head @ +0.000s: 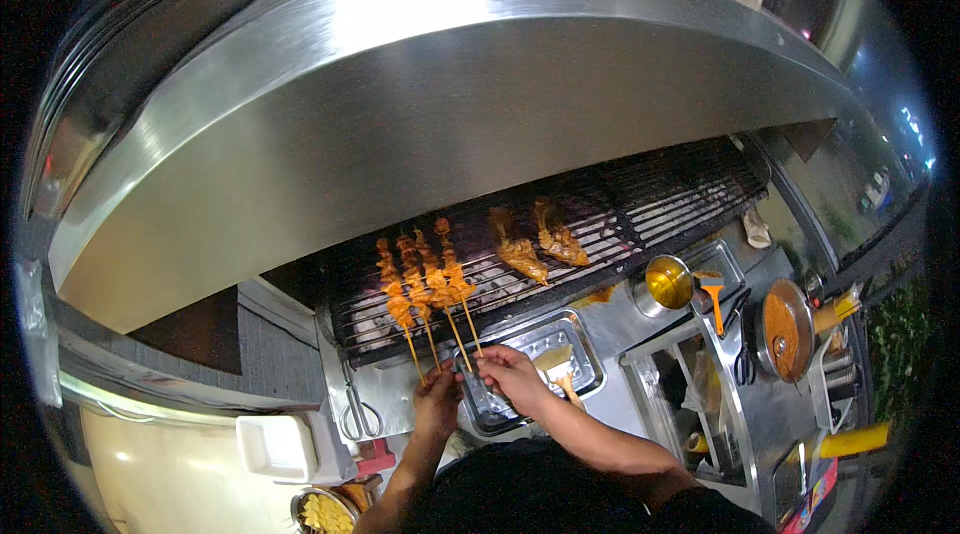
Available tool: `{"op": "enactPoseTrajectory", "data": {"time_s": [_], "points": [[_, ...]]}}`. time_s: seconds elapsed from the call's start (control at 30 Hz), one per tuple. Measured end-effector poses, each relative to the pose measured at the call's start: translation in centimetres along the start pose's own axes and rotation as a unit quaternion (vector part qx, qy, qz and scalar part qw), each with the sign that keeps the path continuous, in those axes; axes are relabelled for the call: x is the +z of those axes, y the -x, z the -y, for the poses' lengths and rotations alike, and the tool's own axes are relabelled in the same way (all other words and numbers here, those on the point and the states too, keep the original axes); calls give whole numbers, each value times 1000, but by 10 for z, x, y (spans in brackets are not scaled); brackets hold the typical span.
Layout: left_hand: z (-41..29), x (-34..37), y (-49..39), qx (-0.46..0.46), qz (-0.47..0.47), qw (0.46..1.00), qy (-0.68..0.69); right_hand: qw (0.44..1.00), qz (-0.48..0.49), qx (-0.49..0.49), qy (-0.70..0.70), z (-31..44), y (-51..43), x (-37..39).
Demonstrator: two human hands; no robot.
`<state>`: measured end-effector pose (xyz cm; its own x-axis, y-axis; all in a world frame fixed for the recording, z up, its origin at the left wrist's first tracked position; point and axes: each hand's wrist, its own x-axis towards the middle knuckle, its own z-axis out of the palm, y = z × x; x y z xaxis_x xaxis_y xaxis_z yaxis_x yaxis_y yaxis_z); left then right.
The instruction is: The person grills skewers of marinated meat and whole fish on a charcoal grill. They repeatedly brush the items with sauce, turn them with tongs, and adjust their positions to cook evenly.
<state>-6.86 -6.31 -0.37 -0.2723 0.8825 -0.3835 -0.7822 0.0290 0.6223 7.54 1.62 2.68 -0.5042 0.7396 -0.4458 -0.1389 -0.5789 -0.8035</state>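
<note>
Several meat skewers [427, 282] lie side by side over the charcoal grill grate [600, 226], their wooden sticks pointing towards me. My left hand [437, 400] pinches the stick ends on the left. Close beside it, my right hand [514, 378] has its thumb and fingers closed on the stick end at the far right. Which hand holds the stick between them is hard to tell. Two larger browned pieces of meat [519, 252] rest on the bars to the right of the skewers. Under my hands is a metal tray [592, 342] with a basting brush [555, 360] in it.
A stainless hood [450, 106] overhangs the grill. On the right counter are a pot of yellow oil [669, 286], an orange-handled brush [714, 301], black-handled scissors [742, 361] and a bowl of reddish-brown seasoning [786, 324]. Metal tongs [358, 414] and a white tub [276, 448] are at left.
</note>
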Motion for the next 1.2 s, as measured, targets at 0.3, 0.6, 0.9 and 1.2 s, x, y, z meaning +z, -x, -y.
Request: {"op": "enactPoseTrajectory", "data": {"time_s": [0.3, 0.6, 0.9, 1.2], "points": [[-3, 3, 0, -22, -36, 999, -28, 1000, -11, 13, -16, 3, -1, 1], [-7, 0, 4, -9, -13, 999, -32, 996, 26, 71, -43, 2, -9, 10], [-8, -19, 0, -12, 23, 999, -47, 994, 22, 98, -39, -3, -14, 18], [-24, -17, 4, -17, 16, 998, -56, 997, 12, 74, -31, -2, -10, 22]]}}
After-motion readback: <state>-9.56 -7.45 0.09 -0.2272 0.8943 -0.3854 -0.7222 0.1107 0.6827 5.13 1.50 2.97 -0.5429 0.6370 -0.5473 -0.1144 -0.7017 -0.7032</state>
